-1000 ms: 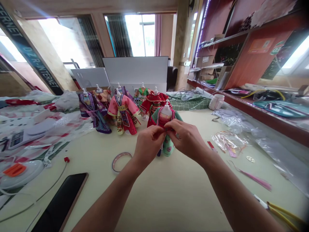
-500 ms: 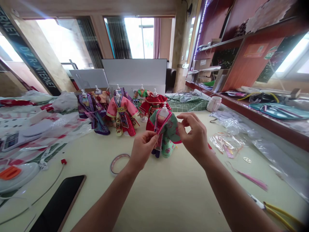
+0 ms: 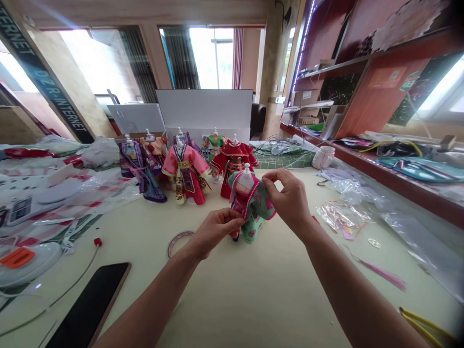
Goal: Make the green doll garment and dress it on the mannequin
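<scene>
A small doll form with a white neck knob (image 3: 247, 178) stands upright on the table in front of me. It wears a green flowered robe (image 3: 256, 205) with a pink beaded collar edge. My left hand (image 3: 217, 229) pinches the lower part of that collar edge at the doll's front. My right hand (image 3: 288, 198) pinches the robe near its right shoulder, thumb and forefinger together. Behind it stand several other dressed doll forms, among them one in a red caped dress (image 3: 235, 159) and one in a pink robe (image 3: 186, 166).
A roll of tape (image 3: 178, 243) lies beside my left wrist, partly hidden. A black phone (image 3: 90, 304) and a red-tipped cable (image 3: 81, 275) are at left. To the right lie a pink tassel (image 3: 380, 270), plastic bags (image 3: 342, 215) and yellow-handled pliers (image 3: 427, 326).
My left hand has shifted slightly down and right along the collar edge. My right hand has moved from the sleeve up toward the shoulder. The doll now leans or sits a little lower in view.
</scene>
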{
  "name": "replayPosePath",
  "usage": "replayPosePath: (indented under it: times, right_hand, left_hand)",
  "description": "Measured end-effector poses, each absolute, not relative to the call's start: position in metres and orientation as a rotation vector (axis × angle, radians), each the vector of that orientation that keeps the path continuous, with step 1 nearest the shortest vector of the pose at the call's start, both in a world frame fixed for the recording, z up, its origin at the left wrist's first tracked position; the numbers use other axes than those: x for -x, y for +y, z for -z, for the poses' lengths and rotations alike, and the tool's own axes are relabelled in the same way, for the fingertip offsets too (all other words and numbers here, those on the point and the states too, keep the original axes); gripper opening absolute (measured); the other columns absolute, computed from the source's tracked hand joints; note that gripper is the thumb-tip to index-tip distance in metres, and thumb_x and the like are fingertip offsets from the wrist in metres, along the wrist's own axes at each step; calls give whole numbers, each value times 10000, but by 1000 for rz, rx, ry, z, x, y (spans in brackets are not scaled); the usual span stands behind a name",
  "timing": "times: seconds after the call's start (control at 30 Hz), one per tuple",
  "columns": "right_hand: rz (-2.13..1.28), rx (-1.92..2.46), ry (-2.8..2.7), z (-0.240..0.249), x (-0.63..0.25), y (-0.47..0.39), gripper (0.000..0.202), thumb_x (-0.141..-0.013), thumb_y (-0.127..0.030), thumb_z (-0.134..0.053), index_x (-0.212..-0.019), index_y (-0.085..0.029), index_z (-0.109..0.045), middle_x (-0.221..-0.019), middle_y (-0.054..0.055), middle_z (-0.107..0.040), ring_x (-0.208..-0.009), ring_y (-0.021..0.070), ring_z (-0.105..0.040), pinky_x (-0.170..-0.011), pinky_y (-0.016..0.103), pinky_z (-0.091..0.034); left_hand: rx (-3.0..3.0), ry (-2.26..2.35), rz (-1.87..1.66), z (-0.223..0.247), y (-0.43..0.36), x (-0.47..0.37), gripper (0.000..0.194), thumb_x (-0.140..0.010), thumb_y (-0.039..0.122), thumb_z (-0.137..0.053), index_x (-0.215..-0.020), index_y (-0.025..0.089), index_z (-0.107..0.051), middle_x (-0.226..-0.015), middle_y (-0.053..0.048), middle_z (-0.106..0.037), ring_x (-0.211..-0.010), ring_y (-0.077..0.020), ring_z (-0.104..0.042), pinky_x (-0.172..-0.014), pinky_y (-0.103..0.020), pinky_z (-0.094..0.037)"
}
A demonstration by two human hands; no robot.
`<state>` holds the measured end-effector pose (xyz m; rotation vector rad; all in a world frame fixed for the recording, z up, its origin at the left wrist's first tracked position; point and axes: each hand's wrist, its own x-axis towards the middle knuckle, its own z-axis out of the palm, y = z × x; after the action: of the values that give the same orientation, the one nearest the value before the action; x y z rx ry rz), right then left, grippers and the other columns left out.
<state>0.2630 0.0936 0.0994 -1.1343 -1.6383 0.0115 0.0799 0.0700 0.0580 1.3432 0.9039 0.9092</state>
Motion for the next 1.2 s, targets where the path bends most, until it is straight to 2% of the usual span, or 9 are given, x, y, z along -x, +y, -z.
replayPosePath:
  times: [0.2, 0.3, 0.43, 0.57, 0.87, 0.93, 1.0, 1.1, 1.2]
  right_hand:
    - [-104, 1077, -1625, -102, -262, 81, 219, -901, -310, -416, -864, -205, -605, -855, 36, -648, -827, 181, -591, -759, 311, -431]
    - [-61, 1023, -1705, -102, -260, 73, 197, -864, -360, -490, -914, -199, -592, -911, 55, -637, -860, 198, -576, -779, 319, -424]
    - [-47, 1078, -1759, -102, -258, 75, 176, -831, -359, -541, -822, -190, -589, -796, 39, -607, -726, 173, -533, -682, 291, -411]
    - [-202, 1011, -1763, -105, -260, 93, 199, -843, -360, -526, -745, -190, -556, -686, -14, -545, -621, 122, -464, -607, 246, -376]
    - [-538, 879, -1806, -111, -255, 128, 247, -816, -406, -544, -728, -175, -547, -605, -55, -435, -550, 82, -377, -509, 202, -324]
    - [-583, 871, -1828, -113, -253, 130, 259, -815, -420, -544, -734, -174, -557, -604, -53, -456, -536, 81, -392, -500, 201, -327]
    - [-608, 856, -1847, -115, -252, 131, 255, -823, -421, -538, -788, -174, -589, -655, -38, -525, -579, 92, -460, -542, 205, -368]
    - [-588, 829, -1880, -117, -251, 132, 292, -868, -425, -473, -959, -185, -612, -880, 11, -625, -812, 146, -568, -721, 244, -426]
    - [-495, 833, -1859, -116, -251, 131, 368, -905, -462, -381, -1091, -196, -555, -1074, 46, -608, -1001, 182, -550, -844, 293, -413]
  left_hand:
    - [-1372, 886, -1011, -60, 73, -85, 270, -762, 398, -625, -707, 136, -599, -597, 3, -570, -562, -96, -526, -578, -229, -416]
    - [-1353, 879, -1054, -60, 75, -92, 285, -754, 414, -633, -721, 132, -602, -610, -2, -575, -570, -102, -537, -581, -235, -436]
    - [-1312, 854, -1088, -56, 79, -98, 296, -740, 417, -650, -792, 128, -615, -660, -12, -594, -602, -112, -560, -605, -250, -468]
    - [-1269, 844, -1092, -55, 82, -97, 301, -728, 415, -662, -782, 124, -608, -644, -10, -586, -590, -113, -560, -598, -259, -472]
    - [-1360, 881, -1039, -50, 80, -89, 263, -728, 398, -648, -718, 139, -607, -594, 0, -592, -550, -97, -519, -563, -232, -423]
    - [-1445, 971, -1138, -51, 80, -85, 256, -758, 389, -614, -668, 150, -600, -549, 14, -556, -516, -92, -491, -524, -223, -400]
    - [-1538, 1135, -1394, -57, 84, -80, 254, -783, 378, -588, -650, 162, -594, -531, 25, -529, -497, -89, -470, -499, -217, -382]
    - [-1709, 1306, -1775, -76, 96, -72, 191, -808, 357, -570, -836, 182, -642, -745, -11, -635, -666, -120, -569, -623, -226, -450]
    - [-2060, 1152, -1719, -100, 111, -70, 264, -842, 316, -539, -1059, 194, -626, -1099, -67, -630, -1021, -174, -568, -886, -283, -433]
